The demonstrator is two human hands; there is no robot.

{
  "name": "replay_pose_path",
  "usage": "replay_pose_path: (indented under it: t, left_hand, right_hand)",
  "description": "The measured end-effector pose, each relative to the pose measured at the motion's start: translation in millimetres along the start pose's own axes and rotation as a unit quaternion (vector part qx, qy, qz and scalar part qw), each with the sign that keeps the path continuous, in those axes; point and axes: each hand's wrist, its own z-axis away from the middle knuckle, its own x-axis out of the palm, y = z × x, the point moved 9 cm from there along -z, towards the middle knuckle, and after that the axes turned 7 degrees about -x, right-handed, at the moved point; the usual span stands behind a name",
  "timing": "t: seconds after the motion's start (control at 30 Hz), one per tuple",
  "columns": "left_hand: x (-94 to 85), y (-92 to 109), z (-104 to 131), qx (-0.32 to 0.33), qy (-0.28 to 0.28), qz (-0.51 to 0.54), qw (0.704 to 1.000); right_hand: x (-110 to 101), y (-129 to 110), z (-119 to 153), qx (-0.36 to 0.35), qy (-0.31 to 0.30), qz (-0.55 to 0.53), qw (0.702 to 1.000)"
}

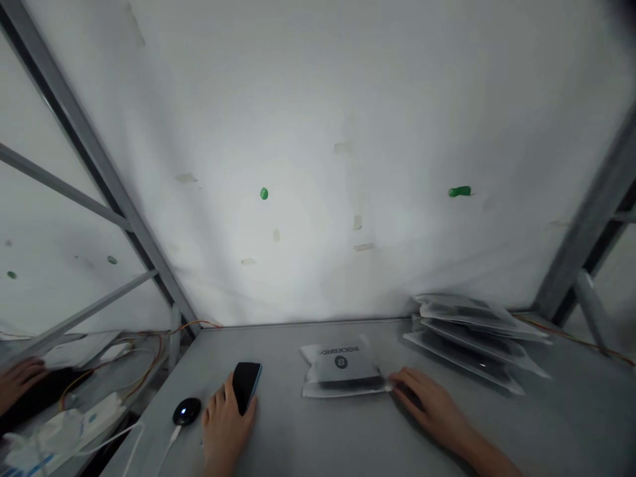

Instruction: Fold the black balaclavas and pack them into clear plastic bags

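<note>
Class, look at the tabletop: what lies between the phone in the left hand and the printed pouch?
In the head view, nothing lies between the phone in the left hand and the printed pouch; only bare tabletop shows.

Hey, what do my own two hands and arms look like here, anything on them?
Your left hand and right hand are bare, each with slender fingers and no gloves. No sleeve, watch or bracelet shows on either wrist or on the visible stretch of right forearm. It's too blurry to rule out small rings.
</note>
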Motion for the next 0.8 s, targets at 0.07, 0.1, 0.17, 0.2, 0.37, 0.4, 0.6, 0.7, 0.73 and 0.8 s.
replay_pose_path:
  t: [0.07, 0.1, 0.17, 0.2, 0.37, 0.4, 0.6, 0.7, 0.73, 0.8]
  left_hand:
    - [-1.1, 2, -8, -0.025, -0.021, -0.018, 0.999]
    - [-1.7, 3, -11, -0.03, -0.029, -0.022, 0.999]
    - [-1.7, 4, -17, -0.025, -0.04, -0.023, 0.999]
    - [-1.1, 5, -18, -0.02, -0.045, -0.022, 0.999]
    - [4.5, -2, -21, -0.019, -0.067, -0.008, 0.998]
    - [5.4, -3, -21, -0.019, -0.071, -0.007, 0.997]
    - [3.7, -4, -21, -0.02, -0.075, -0.003, 0.997]
    - [2.6, -4, -20, -0.023, -0.066, -0.008, 0.998]
    - [2.3, -3, -20, -0.022, -0.059, -0.011, 0.998]
    - [1.5, -3, -21, -0.018, -0.041, -0.015, 0.999]
  right_hand:
    - [-1, -1, 0, 0.004, 0.0, -0.008, 1.0]
    - [-1, -2, -1, 0.007, -0.002, -0.013, 1.0]
    - [-1, -2, -1, 0.013, -0.006, -0.024, 1.0]
    - [0, -2, -2, 0.015, -0.008, -0.031, 0.999]
    - [2, 4, -4, 0.049, 0.013, -0.072, 0.996]
    - [2, 6, -4, 0.063, 0.019, -0.081, 0.994]
    - [12, 11, -9, 0.111, 0.023, -0.147, 0.983]
    - [17, 16, -11, 0.122, 0.031, -0.168, 0.978]
    - [18, 18, -11, 0.125, 0.032, -0.176, 0.976]
    - [22, 21, -11, 0.133, 0.033, -0.192, 0.972]
